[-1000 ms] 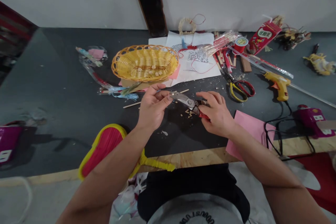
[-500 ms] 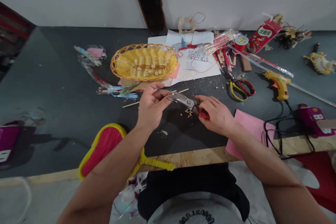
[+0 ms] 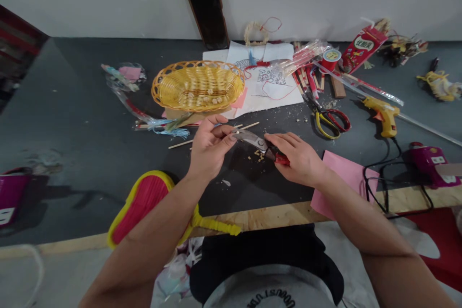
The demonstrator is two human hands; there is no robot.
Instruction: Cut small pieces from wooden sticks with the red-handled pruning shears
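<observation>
My right hand is wrapped round the red handles of a pair of metal cutters, whose blades point left. At the blade tips, my left hand pinches something small and pale, too small to make out. Small tan cut pieces lie on the dark table just below the cutters. Thin wooden sticks rest behind my left hand. Beyond them stands a yellow woven basket with a few small light pieces in it.
Yellow-and-red-handled scissors, a yellow glue gun and its black cable lie to the right, near pink paper. A red-and-yellow fan-shaped item lies under my left forearm. A phone leans on the wall.
The fingers of my right hand have shifted slightly left on the cutters, and the handles look closer together. My left hand has hardly moved.
</observation>
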